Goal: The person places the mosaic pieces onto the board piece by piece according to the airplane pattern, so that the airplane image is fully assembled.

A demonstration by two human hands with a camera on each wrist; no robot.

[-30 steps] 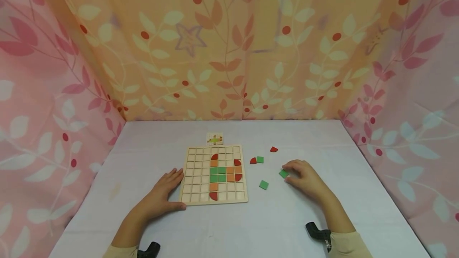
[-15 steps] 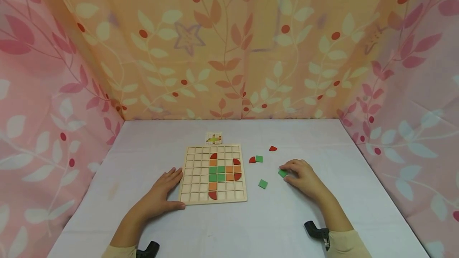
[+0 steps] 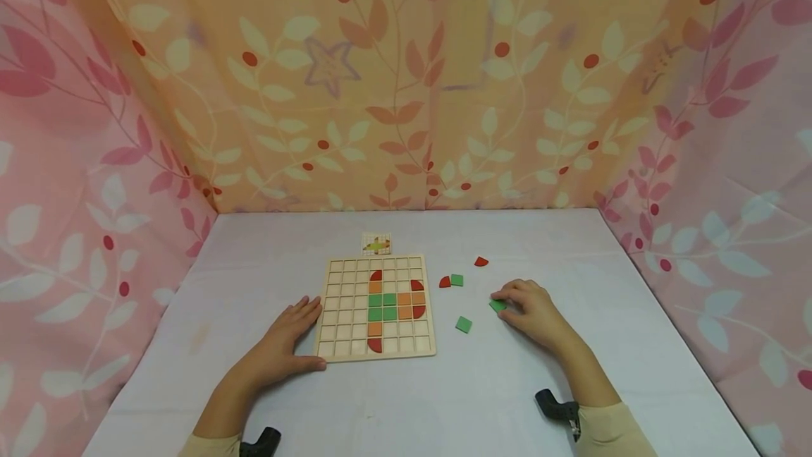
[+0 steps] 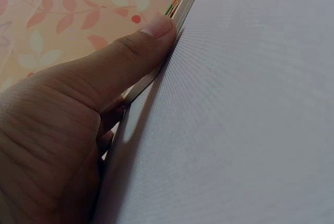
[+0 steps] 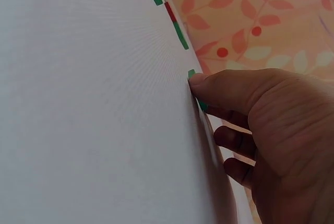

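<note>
A wooden grid board (image 3: 342,309) lies on the white table with green and orange square tiles and red quarter-round tiles set in its cells. My left hand (image 3: 282,348) rests at its left side, fingers extended along the edge and thumb against the near corner; in the left wrist view the thumb (image 4: 130,57) touches the board's rim. To the right of the board, my right hand (image 3: 533,310) pinches a green square tile (image 3: 497,306) between thumb and fingers, at the tabletop. The same tile (image 5: 202,105) shows partly behind the thumb in the right wrist view.
A small pattern card (image 3: 377,244) lies behind the board. Between the board and my right hand are a loose green tile (image 3: 464,324), another green tile (image 3: 457,280) beside a red quarter-round (image 3: 445,282), and a second red quarter-round (image 3: 481,261). Patterned curtains (image 3: 406,90) enclose the table.
The head view has shifted slightly, so everything sits a little further left. Both hands hold nearly the same places, and the right keeps its pinch on the green tile.
</note>
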